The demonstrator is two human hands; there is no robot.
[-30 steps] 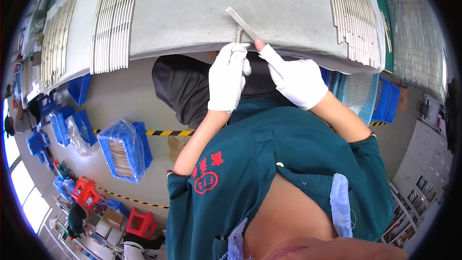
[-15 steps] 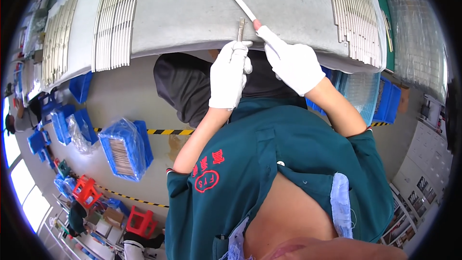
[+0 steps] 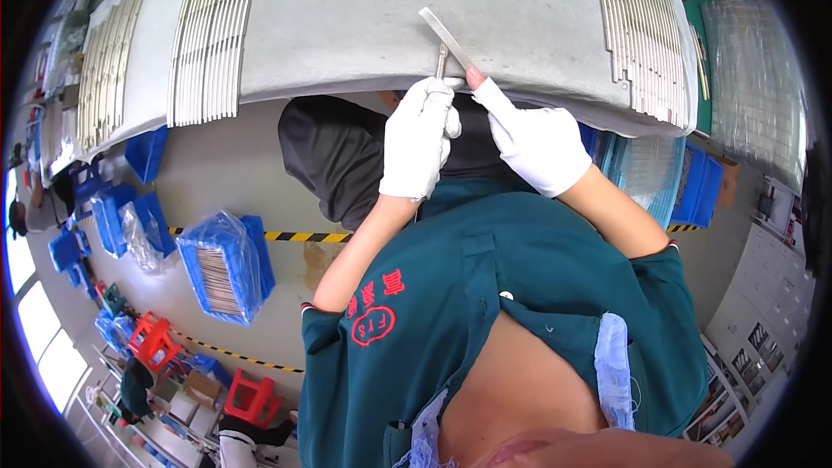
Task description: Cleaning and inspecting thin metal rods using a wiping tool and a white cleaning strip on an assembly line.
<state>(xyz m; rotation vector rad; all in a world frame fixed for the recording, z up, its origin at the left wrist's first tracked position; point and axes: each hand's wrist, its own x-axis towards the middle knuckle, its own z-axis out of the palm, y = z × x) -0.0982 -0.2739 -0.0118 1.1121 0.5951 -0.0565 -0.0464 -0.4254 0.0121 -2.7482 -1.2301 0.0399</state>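
1. We're seeing the table [image 3: 347, 17] filling the top, pale-surfaced, its near edge running just behind the gloves.
2. Metal rods are lying side by side on it: left rows [image 3: 217, 35] and a right row [image 3: 637, 43], all well apart from the hands.
3. A blue crate [image 3: 257, 247] is standing on the floor at lower left, plastic-wrapped, with thin pieces inside.
4. The right hand [image 3: 539, 146], white-gloved, is pinching the strip's near end; one bare fingertip [image 3: 475, 76] is showing on it. We're not seeing the fingers underneath.
5. The left hand [image 3: 419, 143], also gloved, is clamped around the rod, fingers curled together. Both hands are sitting close; we can't tell if they're touching.
6. Step, as we're judging it: the strip is being worked across the rod's end. The next move, we're thinking, is calling for a firm left grip and a steady strip angle.
7. The strip [image 3: 445, 37], flat and pale, is sticking out of the right hand, slanting up and left, past the left hand's top.
8. The rod [image 3: 443, 61] is poking up from the left hand, its end meeting or passing behind the strip; we can't confirm contact.
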